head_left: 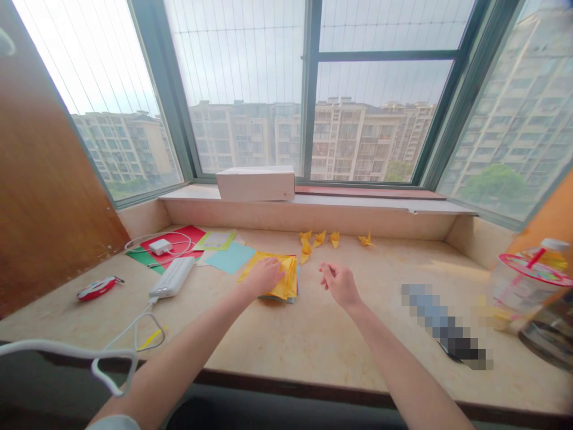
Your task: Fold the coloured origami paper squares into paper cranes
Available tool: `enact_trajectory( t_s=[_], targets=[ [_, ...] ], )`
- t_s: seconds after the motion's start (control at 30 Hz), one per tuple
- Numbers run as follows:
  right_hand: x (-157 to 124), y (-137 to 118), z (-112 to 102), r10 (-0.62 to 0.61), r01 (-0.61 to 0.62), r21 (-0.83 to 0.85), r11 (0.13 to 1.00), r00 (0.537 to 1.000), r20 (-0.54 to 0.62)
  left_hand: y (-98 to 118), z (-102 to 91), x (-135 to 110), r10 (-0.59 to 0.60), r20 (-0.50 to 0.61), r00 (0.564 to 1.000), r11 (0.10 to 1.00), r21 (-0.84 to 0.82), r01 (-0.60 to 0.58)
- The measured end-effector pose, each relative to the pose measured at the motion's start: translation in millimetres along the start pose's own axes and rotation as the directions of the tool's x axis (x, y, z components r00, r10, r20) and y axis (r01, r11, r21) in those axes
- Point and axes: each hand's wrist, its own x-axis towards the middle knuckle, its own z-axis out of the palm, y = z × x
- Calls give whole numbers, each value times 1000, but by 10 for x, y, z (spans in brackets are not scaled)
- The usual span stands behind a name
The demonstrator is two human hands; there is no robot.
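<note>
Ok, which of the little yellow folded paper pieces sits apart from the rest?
The rightmost folded piece; the others bunch together to its left, behind the yellow paper stack.

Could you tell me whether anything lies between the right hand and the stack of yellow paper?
Nothing visible does: only bare table separates the right hand from the stack of yellow paper, where the left hand rests.
</note>
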Motion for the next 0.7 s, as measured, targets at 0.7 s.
enact_trajectory(
  t_s=[0.7],
  targets=[
    [-86,-21,103,-43,65,-183,981,992,119,-17,350,179,-58,151,987,994,-84,71]
  ],
)
